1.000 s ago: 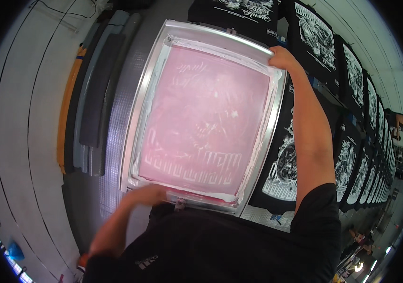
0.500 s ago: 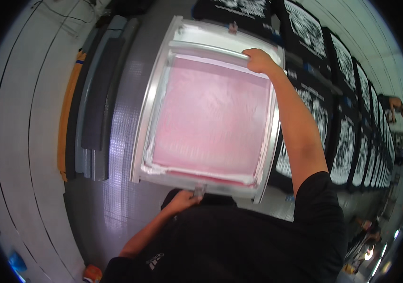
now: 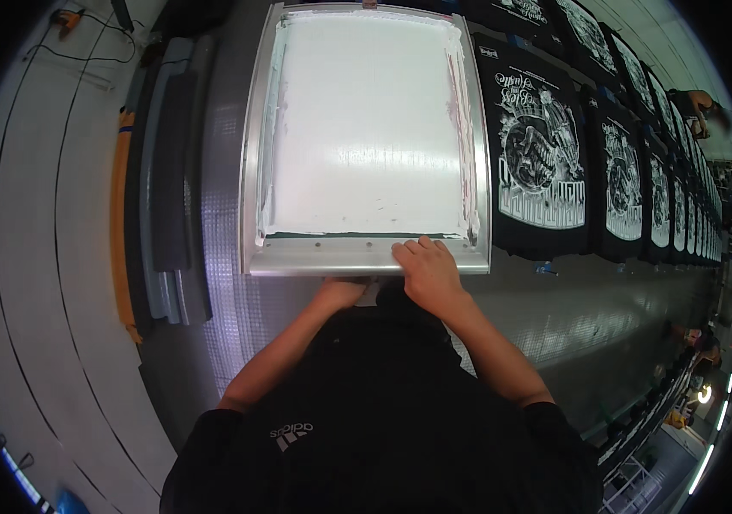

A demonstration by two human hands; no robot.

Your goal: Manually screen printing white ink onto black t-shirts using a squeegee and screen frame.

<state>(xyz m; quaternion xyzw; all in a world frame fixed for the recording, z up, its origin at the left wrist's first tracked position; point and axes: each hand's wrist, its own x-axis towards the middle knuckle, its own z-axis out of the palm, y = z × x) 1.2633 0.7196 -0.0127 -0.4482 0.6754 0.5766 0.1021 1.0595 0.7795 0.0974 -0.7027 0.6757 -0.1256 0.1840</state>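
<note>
A metal screen frame [image 3: 255,137] holds a flat surface coated white [image 3: 362,128], with thicker white smears along its sides. Across its near end lies a silver metal bar [image 3: 315,261] with small screws. My right hand [image 3: 422,270] is closed on that bar, fingers over its top. My left hand [image 3: 340,293] is just below the frame's near edge, closed on something partly hidden under it, too obscured to name.
Several black printed shirts on boards [image 3: 537,146] run in rows to the right. Long grey and orange rolls [image 3: 169,171] lie at the left beside a pale panelled surface [image 3: 32,223]. A person [image 3: 696,111] is at the far right; another [image 3: 700,343] is lower right.
My right hand has come from the far end down to the near end with the bar. The pink screen surface now looks white. The frame appears higher in view.
</note>
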